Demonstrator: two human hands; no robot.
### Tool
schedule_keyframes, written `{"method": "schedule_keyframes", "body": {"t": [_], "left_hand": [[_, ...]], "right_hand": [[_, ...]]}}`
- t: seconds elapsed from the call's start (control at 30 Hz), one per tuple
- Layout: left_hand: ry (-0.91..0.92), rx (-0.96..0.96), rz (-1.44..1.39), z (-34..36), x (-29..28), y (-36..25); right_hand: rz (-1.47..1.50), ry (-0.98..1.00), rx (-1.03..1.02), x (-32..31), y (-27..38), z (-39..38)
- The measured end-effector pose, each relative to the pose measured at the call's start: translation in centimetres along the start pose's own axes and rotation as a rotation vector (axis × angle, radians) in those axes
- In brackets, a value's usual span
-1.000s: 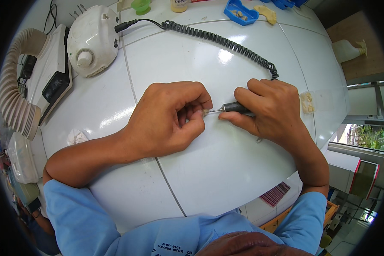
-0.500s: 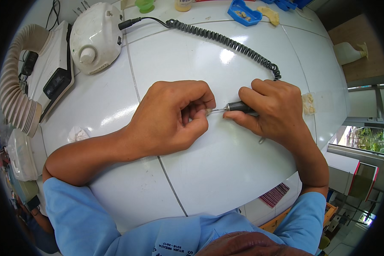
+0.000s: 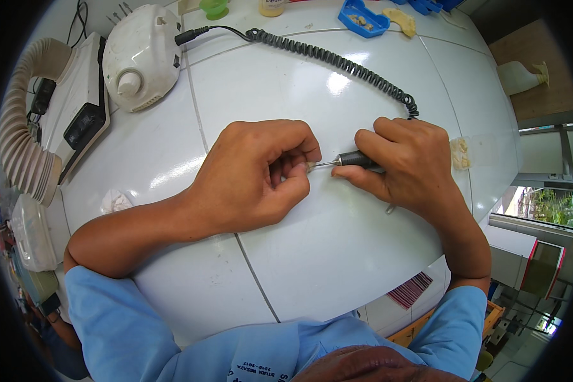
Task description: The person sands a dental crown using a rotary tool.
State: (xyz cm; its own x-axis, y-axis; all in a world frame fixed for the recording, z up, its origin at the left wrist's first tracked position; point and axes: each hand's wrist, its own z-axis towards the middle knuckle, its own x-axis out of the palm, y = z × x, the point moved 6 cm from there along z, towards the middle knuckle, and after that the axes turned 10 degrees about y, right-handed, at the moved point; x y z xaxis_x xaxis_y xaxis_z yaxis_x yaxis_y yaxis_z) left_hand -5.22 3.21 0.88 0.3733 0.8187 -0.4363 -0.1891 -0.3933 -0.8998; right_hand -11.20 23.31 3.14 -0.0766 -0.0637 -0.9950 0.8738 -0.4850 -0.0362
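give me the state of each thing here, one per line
left hand: curled, pinching a small piece
small piece: pinched at the fingertips, bur tip against it
right hand: gripping the handpiece
handpiece: held level, pointing left
coiled cord: lying slack on the table
white control unit: upright, cord plugged in

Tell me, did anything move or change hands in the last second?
Hardly anything. The left hand keeps a small piece pinched in its fingertips, and the right hand keeps the dark handpiece pressed to it, its thin tip at the left fingers. Nothing was picked up or let go. The coiled cord, the white motor box and the ribbed hose lie where they were; only the camera view shifted slightly.
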Motion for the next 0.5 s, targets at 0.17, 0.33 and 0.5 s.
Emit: {"method": "schedule_keyframes", "body": {"t": [0.17, 0.33, 0.5], "left_hand": [[-0.003, 0.001, 0.008, 0.01, -0.04, -0.09], [0.005, -0.018, 0.006, -0.13, -0.06, 0.02], [0.003, -0.008, -0.001, -0.09, 0.03, 0.01]], "right_hand": [[0.005, -0.009, -0.002, 0.05, -0.01, -0.02], [0.001, -0.017, -0.011, -0.05, 0.1, 0.08], [-0.004, -0.012, -0.011, 0.02, 0.08, -0.04]]}}
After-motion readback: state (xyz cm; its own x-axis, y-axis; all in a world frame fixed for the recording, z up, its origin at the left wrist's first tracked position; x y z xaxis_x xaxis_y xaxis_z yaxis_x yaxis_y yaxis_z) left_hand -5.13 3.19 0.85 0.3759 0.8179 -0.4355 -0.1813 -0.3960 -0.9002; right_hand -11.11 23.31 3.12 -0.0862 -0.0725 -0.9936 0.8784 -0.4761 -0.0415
